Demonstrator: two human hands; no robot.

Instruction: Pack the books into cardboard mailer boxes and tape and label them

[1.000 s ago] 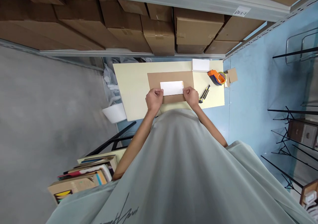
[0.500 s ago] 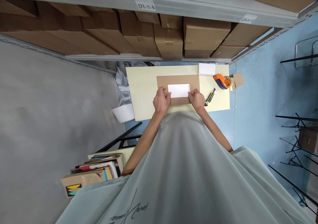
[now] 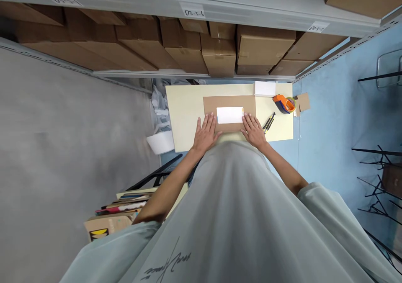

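A flat brown cardboard sheet [image 3: 229, 101] lies on a pale yellow table [image 3: 185, 107]. A white rectangular item [image 3: 230, 115] rests on its middle. My left hand [image 3: 206, 132] lies flat with fingers stretched out on the sheet's left near edge, just left of the white item. My right hand [image 3: 253, 130] lies flat and open on the sheet's right near edge, its fingertips close to the white item's right end. Neither hand holds anything.
An orange tape dispenser [image 3: 283, 103], a utility knife [image 3: 269, 122], a white pad [image 3: 265, 88] and a cardboard scrap [image 3: 303, 102] sit at the table's right. Shelves of brown boxes [image 3: 220, 48] stand behind. A white bin [image 3: 161, 142] is left; books [image 3: 119, 214] lie near left.
Both hands had been pinching the white item's ends; they have let go and now lie flat and open on the cardboard. The view has shifted slightly.
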